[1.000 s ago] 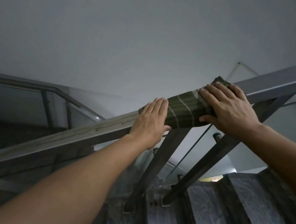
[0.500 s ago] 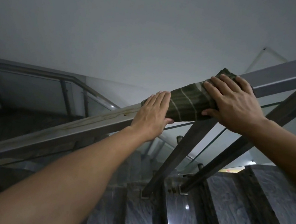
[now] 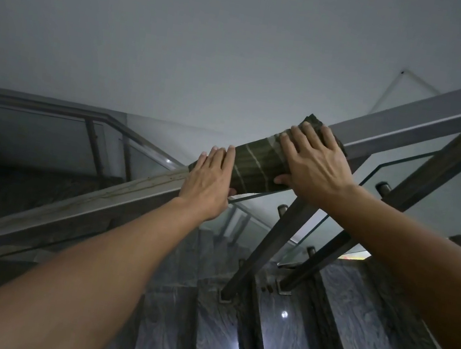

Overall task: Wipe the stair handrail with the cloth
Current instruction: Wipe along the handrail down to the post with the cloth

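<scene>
Two hands flat on one cloth, wrapped over a sloping handrail.

Handrail (image 3: 432, 114) running long-axis from lower left up to upper right, square-sectioned metal, streaked pale on the lower stretch. One dark green cloth (image 3: 258, 165) with thin light stripes draped over the rail's top and near face, lengthwise along the same slope, upper end toward the right. Left hand (image 3: 209, 184) at the cloth's lower end, fingers straight and together, laid flat, thumb tucked beneath the rail. Right hand (image 3: 315, 165) on the cloth's upper end, fingers spread and straight across the top, thumb pressing the near face; neither grip curled round anything. Cloth between and under both hands. Beneath: two slanted metal posts (image 3: 268, 243), glass panel (image 3: 377, 194), dark marbled stair treads (image 3: 280, 348). Second railing (image 3: 52, 108) at far left.
</scene>
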Tool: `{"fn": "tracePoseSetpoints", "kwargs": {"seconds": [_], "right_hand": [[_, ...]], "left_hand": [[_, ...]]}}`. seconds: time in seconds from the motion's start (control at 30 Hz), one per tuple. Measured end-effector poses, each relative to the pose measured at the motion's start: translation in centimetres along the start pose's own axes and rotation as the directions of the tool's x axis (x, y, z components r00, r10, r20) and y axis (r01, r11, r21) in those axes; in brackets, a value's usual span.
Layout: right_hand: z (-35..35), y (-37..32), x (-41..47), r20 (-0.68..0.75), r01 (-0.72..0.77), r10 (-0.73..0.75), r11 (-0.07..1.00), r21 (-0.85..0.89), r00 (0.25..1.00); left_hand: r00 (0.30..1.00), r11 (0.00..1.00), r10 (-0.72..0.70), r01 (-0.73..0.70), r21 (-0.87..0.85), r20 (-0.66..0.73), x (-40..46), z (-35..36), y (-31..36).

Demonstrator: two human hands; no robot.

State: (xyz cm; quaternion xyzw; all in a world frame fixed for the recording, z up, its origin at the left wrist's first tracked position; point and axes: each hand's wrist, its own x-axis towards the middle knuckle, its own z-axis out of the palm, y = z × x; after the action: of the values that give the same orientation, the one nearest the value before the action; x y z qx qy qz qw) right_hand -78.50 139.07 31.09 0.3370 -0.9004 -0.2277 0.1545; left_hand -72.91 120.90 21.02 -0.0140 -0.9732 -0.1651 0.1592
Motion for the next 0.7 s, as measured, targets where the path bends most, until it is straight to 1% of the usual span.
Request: {"fn": "tracePoseSetpoints", "kwargs": {"seconds": [0.07, 0.13, 0.23, 0.3, 0.4, 0.6, 0.7], "right_hand": [[-0.4, -0.1, 0.5, 0.008, 0.050, -0.050, 0.999, -0.010, 0.999], [-0.7, -0.3, 1.0, 0.029, 0.092, -0.092, 0.996, 0.017, 0.995], [-0.7, -1.6, 1.5, 0.046, 0.129, -0.130, 0.991, 0.026, 0.990], [-0.3, -2.8, 1.7, 0.040, 0.156, -0.156, 0.988, 0.013, 0.987], [0.1, -4.4, 2.0, 0.036, 0.166, -0.166, 0.986, 0.004, 0.985], [0.7, -6.2, 2.4, 0.042, 0.178, -0.178, 0.984, 0.022, 0.983], [0.6, -7.7, 2.7, 0.038, 0.179, -0.180, 0.983, 0.035, 0.983]], "left_hand": [[1.000, 1.000, -0.010, 0.010, -0.012, 0.016, -0.1, 0.1, -0.2], [0.999, 0.999, -0.033, 0.033, -0.024, 0.028, -0.5, 0.3, -0.6], [0.998, 0.998, -0.060, 0.060, -0.014, -0.004, -1.3, 0.8, -1.5], [0.996, 0.994, -0.092, 0.091, -0.052, -0.015, -2.0, 0.9, -2.3], [0.992, 0.987, -0.126, 0.124, -0.104, -0.012, -2.7, 0.9, -3.4], [0.992, 0.988, -0.124, 0.122, -0.093, -0.012, -3.7, 1.7, -5.4], [0.991, 0.986, -0.132, 0.133, -0.095, 0.016, -4.3, 1.8, -6.8]]}}
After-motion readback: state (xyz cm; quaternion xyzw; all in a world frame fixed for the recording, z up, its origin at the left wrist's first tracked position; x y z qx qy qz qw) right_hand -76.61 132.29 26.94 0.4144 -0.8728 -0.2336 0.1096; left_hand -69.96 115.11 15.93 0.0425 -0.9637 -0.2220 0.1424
